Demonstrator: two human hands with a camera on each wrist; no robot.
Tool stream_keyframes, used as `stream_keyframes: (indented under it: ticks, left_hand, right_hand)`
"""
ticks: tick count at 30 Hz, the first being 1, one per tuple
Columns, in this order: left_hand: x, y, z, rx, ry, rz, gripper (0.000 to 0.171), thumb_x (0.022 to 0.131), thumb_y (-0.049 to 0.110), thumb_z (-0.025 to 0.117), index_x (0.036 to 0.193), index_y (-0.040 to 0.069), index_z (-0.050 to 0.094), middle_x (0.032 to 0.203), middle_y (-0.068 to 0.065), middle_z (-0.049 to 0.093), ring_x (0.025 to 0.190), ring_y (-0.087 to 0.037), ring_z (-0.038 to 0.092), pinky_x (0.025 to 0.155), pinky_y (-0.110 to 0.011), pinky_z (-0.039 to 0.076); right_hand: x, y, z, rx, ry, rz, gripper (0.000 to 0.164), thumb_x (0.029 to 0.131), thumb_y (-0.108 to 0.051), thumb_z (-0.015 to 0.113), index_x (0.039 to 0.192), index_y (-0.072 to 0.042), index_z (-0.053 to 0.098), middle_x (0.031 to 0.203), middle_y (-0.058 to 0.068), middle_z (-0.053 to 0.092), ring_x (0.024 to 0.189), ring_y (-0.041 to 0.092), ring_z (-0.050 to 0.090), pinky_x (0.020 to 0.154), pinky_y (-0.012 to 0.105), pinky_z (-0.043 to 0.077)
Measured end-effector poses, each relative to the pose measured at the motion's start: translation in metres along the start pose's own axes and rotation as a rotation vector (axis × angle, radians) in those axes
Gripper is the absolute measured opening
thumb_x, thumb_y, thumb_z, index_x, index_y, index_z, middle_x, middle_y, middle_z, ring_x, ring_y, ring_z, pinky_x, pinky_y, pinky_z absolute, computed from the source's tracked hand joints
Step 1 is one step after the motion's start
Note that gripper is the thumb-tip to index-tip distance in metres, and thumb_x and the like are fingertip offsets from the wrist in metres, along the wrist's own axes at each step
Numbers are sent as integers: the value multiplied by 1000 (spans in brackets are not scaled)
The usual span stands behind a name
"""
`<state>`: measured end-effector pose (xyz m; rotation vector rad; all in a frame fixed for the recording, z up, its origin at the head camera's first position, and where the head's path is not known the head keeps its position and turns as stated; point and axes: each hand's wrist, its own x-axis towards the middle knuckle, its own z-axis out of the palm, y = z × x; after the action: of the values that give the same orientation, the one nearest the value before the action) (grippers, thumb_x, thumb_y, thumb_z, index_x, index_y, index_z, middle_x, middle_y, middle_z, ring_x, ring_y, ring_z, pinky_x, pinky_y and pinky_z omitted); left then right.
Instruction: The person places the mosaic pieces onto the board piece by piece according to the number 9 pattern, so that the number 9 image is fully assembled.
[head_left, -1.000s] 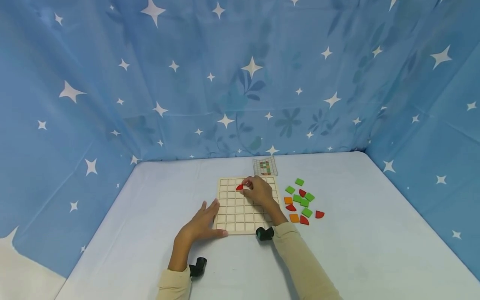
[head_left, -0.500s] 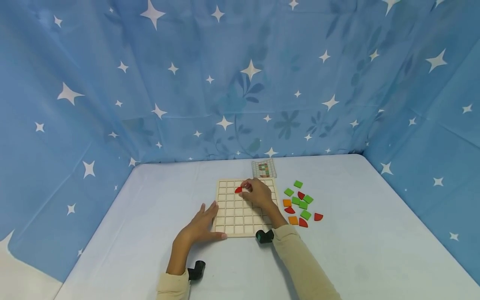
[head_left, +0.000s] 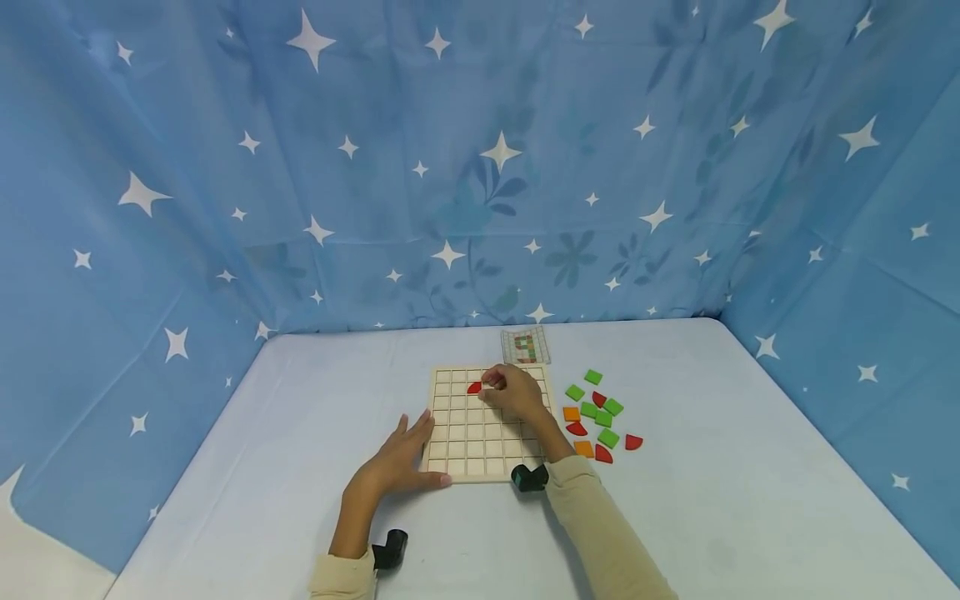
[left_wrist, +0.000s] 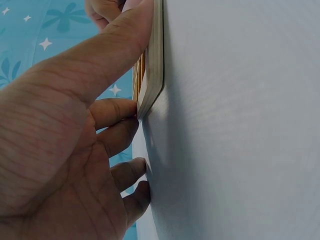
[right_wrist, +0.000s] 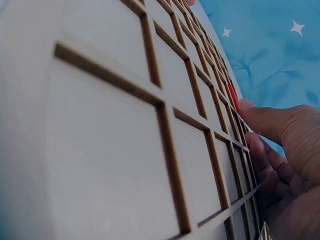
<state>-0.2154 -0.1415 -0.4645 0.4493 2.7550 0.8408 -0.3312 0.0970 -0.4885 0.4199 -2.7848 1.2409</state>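
Note:
A pale wooden grid board (head_left: 467, 433) lies on the table. At its near left corner is my left hand (head_left: 397, 458), fingers spread along the left side and thumb on the front edge; the left wrist view shows the thumb (left_wrist: 120, 40) against the board's rim. Over the board's far part, my right hand (head_left: 517, 393) pinches a red quarter-circle tile (head_left: 474, 387) at its right side, with thumb and index finger curled. That tile sits at a cell in the upper rows. In the right wrist view the thumb tip meets the red tile (right_wrist: 233, 97).
Right of the board lie several loose tiles: green squares (head_left: 588, 409), orange squares (head_left: 572, 413) and red quarter-circles (head_left: 633, 442). A pattern card (head_left: 525, 345) with a coloured grid lies just beyond the board. Blue star-patterned curtain (head_left: 450, 208) encloses the back and sides.
The head view has tilted slightly, so the whole scene sits lower. Both hands, the board and the red tile keep their positions relative to each other.

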Motion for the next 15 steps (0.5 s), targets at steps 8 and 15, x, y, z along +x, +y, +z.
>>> stream_keyframes:
  ticks: [8,15]
  left_hand:
    - [-1,1,1,-8,-4,-7,104,76,46,81,153,3,28,163,-11,21,149,-46,8,113,-66,22]
    - [-1,1,-1,-8,-1,2,103,76,46,81,153,2,28,163,-11,20,149,-46,8,113,-67,22]
  right_hand:
    - [-4,2,0,55,14,-6,20,85,-21,75,102,-10,72,96,5,69,87,18,64,76,33,50]
    - [-3,2,-1,104,18,-14,18,86,-17,74,102,-9,72,95,6,70,86,18,64,77,32,50]
